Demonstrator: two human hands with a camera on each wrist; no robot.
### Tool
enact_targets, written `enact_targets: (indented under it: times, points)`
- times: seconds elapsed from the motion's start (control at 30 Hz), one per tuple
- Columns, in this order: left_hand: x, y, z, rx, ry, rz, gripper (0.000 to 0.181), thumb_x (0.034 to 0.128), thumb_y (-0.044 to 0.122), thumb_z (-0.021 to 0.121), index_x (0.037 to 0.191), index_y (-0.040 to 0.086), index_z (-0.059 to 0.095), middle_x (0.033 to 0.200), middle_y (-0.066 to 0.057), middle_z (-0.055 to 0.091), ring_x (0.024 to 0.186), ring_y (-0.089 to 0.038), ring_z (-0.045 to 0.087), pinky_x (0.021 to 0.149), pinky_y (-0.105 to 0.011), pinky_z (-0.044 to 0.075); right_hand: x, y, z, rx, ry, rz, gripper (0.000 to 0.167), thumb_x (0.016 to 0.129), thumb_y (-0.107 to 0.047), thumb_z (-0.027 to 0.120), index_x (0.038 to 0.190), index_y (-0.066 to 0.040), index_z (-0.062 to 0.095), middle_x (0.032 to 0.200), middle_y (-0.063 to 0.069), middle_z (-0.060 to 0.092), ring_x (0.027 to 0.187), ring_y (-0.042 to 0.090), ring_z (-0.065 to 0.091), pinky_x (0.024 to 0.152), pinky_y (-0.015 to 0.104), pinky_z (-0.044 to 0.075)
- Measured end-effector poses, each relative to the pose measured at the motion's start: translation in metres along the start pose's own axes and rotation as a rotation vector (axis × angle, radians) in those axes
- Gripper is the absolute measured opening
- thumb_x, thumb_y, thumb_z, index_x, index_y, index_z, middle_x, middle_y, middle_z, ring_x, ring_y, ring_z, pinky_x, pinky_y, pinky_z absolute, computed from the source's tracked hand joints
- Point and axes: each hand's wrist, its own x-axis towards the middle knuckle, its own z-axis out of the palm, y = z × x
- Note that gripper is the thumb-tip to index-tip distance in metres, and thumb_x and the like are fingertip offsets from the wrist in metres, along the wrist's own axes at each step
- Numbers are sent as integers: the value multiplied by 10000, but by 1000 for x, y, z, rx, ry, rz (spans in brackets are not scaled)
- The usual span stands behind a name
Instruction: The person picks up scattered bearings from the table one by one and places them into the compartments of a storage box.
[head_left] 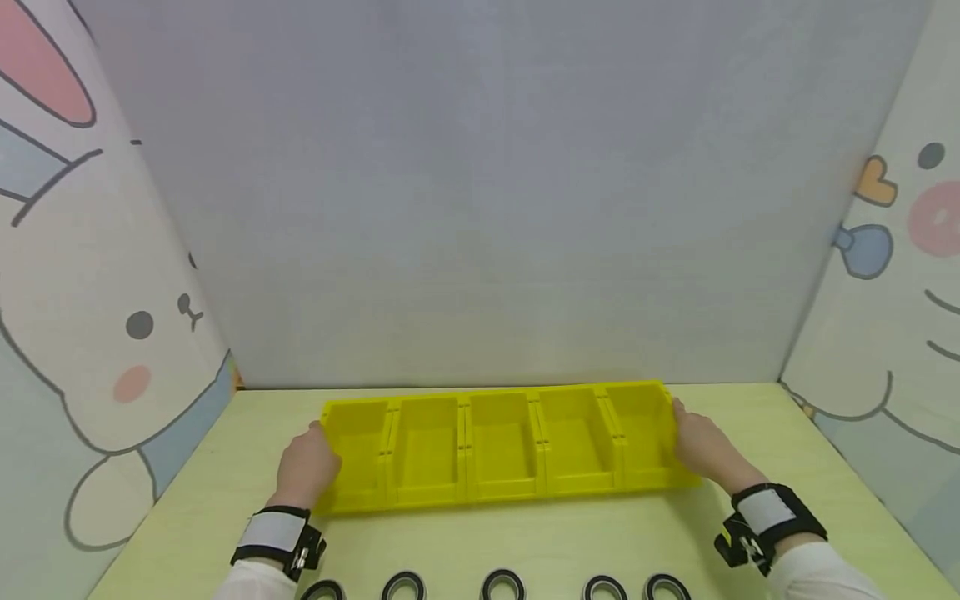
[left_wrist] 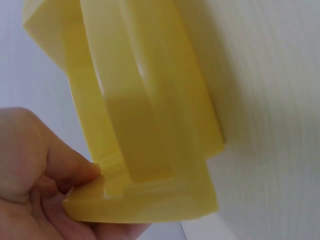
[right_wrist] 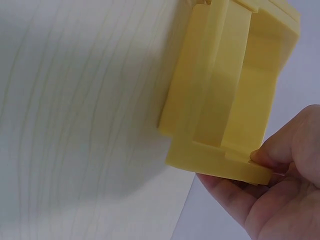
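A row of several yellow storage bins [head_left: 502, 493], joined side by side, spans the middle of the head view, its right end a little farther back than its left. At its left end my left hand [head_left: 306, 467] grips the side wall, thumb [left_wrist: 82, 172] inside and fingers underneath in the left wrist view. My right hand [head_left: 708, 454] holds the opposite end wall, its thumb [right_wrist: 270, 152] over the rim. The bins' compartments hold nothing visible. A shadow lies beside the bins on the table; whether they touch it throughout, I cannot tell.
Several ball bearings [head_left: 503, 586] with black seals lie in a row on the pale wood table [head_left: 525, 537], along the near edge of view. A grey panel [head_left: 495, 208] stands behind, with cartoon-printed panels [head_left: 75, 292] on both sides.
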Motion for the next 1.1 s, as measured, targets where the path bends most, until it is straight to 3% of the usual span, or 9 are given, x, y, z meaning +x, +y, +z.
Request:
enact_targets:
  times: [0.2,0.3,0.5,0.7,0.8,0.9,0.93,1.0,1.1]
  points:
    - [2,8,4,18,-13,20,598,840,34,547,1304,-234,281,844,-256,591,627,-246,508,562,-336,455,-6,11,-3,51,-33,52,609,814,47,454,1347,235,227,758,149,535,599,200,417,597,339,402]
    - [3,8,3,36,-28,47,506,841,38,561,1228,-226,368,813,-234,579,623,-238,506,546,-318,447,-9,14,-5,69,-35,51,602,813,48,442,1348,231,234,789,184,559,604,203,418,599,338,398]
    - [9,10,-9,48,-119,99,101,830,18,541,882,-68,524,683,-98,490,568,-196,479,493,-258,376,-15,18,-9,47,-15,-1,585,805,46,445,1327,241,265,762,191,572,576,193,404,571,328,384]
    - [17,13,-23,158,-181,178,52,814,15,554,793,-22,524,658,-75,492,543,-176,490,467,-242,409,-14,24,-11,79,-49,-19,582,829,27,443,1339,233,253,699,114,517,547,159,365,545,298,361]
    - [23,15,-28,141,-223,169,53,826,10,542,800,-32,523,664,-91,522,518,-184,557,441,-258,480,-14,26,-17,114,-89,9,610,866,-17,474,1381,192,223,780,176,562,552,198,417,554,319,400]
    - [27,17,-32,83,-271,128,66,831,13,523,807,-49,520,669,-115,547,486,-205,601,439,-288,524,-18,23,-27,109,-66,23,700,897,-113,549,1431,129,166,1120,364,521,833,435,567,757,490,499]
    - [28,17,-34,61,-286,110,71,830,14,518,811,-54,519,672,-121,553,484,-210,609,447,-294,531,-21,20,-32,112,-48,21,746,897,-148,575,1448,104,140,1256,406,425,997,521,516,856,574,453]
    - [28,17,-37,11,-319,75,78,821,12,512,828,-65,516,690,-129,558,501,-212,617,472,-311,546,-29,12,-40,114,0,11,852,890,-229,617,1480,41,65,1421,428,168,1242,623,243,972,700,265]
    - [29,17,-40,-40,-356,42,93,804,3,507,851,-78,510,719,-138,558,538,-214,622,502,-327,558,-46,-5,-45,129,57,-24,959,886,-360,621,1507,-94,-60,1502,334,-95,1316,619,-12,958,761,169]
